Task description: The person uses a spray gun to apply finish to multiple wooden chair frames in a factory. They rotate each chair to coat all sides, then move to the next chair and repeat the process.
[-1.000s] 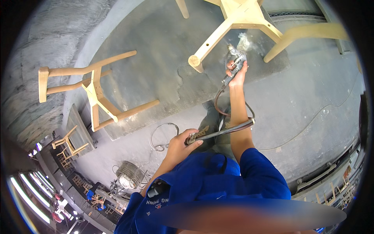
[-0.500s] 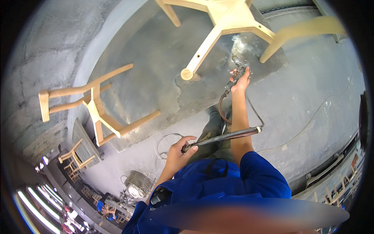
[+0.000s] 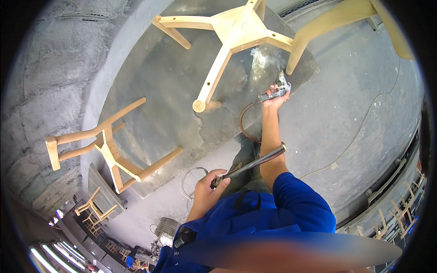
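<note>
My right hand [image 3: 276, 98] is wrapped round a metal spray gun [image 3: 283, 84], its nozzle pointing away from me toward a pale wooden chair frame [image 3: 237, 32]. A brown hose [image 3: 246, 119] curves down from the gun's handle. My left hand [image 3: 207, 190], near my waist, is closed on a length of dark hose [image 3: 249, 169] that slants up across my right forearm and bends there. The chair frame shows its X-shaped underside, with splayed legs, just ahead of the gun. Whitish spray residue [image 3: 259, 63] marks the slab beneath it.
Another wooden chair frame [image 3: 108, 152] lies at the left on the grey slab. A curved pale piece of wood [image 3: 334, 22] hangs at the upper right. A thin hose [image 3: 353, 143] trails over the floor on the right. More frames [image 3: 94, 207] stand at lower left.
The spray gun has turned, with its handle lying more sideways and its nozzle upward in view. The view has shifted, so the near chair frame sits lower and further left. Both hands keep their grips.
</note>
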